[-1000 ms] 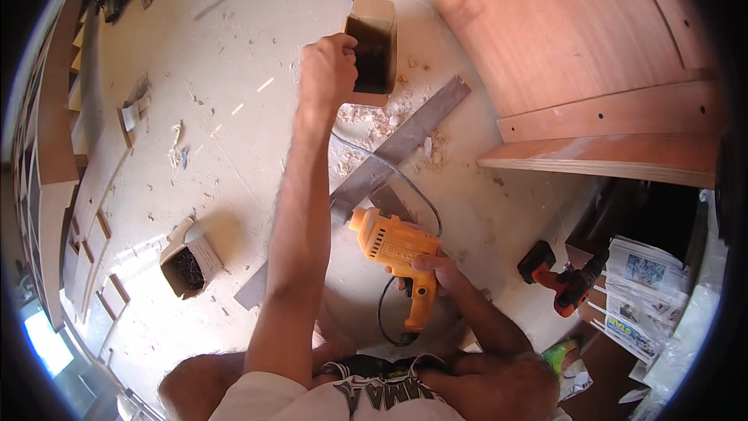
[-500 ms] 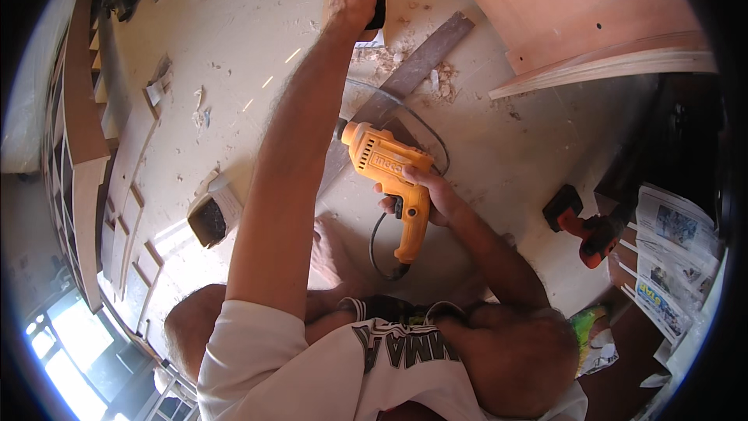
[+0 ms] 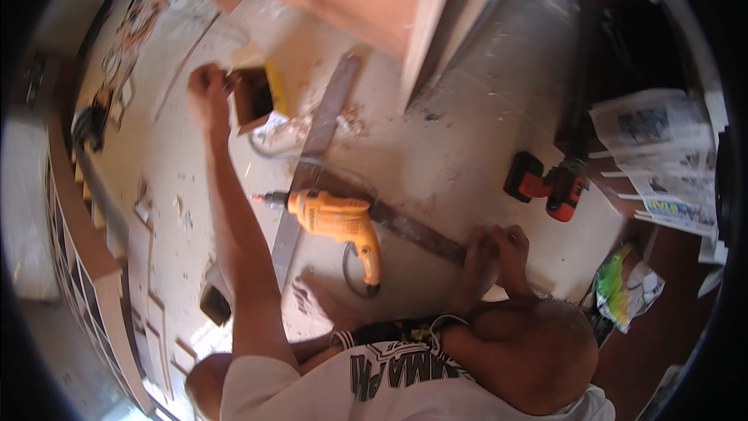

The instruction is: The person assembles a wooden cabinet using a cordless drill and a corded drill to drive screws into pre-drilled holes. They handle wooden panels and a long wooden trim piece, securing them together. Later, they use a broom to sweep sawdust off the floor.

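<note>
My left hand (image 3: 209,93) is raised beside the left edge of an open cardboard box (image 3: 251,101) with a dark inside. Its fingers are pinched together at the box's rim; a small dark thing seems to be between them, too blurred to name. A yellow corded power drill (image 3: 331,217) with a red-tipped bit lies across wooden strips on the floor, with neither hand on it. My right hand (image 3: 508,253) is low at the right, near my right foot, its fingers curled and smeared by motion.
A long brown wooden strip (image 3: 326,113) lies on the floor among shavings. A red and black cordless drill (image 3: 549,185) lies to the right, beside newspaper sheets (image 3: 647,129). A smaller box (image 3: 214,304) sits near my left leg. Wooden panels stand at the top.
My right hand has let go of the yellow drill, which now lies on the floor. My left hand has come out of the box. The view has shifted.
</note>
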### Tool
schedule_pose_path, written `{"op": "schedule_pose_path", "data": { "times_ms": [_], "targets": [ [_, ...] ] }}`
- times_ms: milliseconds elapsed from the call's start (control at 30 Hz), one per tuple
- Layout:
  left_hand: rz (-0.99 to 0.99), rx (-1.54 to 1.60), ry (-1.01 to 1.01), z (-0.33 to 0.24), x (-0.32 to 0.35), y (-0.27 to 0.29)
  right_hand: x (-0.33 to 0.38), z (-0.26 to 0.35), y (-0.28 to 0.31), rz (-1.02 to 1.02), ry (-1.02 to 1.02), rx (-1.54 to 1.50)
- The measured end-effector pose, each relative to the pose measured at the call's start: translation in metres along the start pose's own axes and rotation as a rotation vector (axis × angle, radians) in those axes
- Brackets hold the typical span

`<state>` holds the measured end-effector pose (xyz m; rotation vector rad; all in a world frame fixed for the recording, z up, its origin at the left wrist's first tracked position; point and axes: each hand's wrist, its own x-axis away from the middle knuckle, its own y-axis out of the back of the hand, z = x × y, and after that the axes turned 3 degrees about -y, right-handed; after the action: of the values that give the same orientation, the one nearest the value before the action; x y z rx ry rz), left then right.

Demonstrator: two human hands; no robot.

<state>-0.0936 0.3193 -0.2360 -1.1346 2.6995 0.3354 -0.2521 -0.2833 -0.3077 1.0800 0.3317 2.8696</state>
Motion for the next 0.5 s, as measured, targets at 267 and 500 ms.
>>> {"op": "schedule_pose_path", "data": {
  "times_ms": [267,500],
  "targets": [
    [0.169,0.513,0.143,-0.152,0.167,-0.158,-0.074,0.007,0.033,-0.451,1.013,0.173],
    [0.837,1.032,1.126,-0.176,0.274,-0.246,-0.105,0.039,0.025,-0.539,0.732,-0.044]
  ]
}}
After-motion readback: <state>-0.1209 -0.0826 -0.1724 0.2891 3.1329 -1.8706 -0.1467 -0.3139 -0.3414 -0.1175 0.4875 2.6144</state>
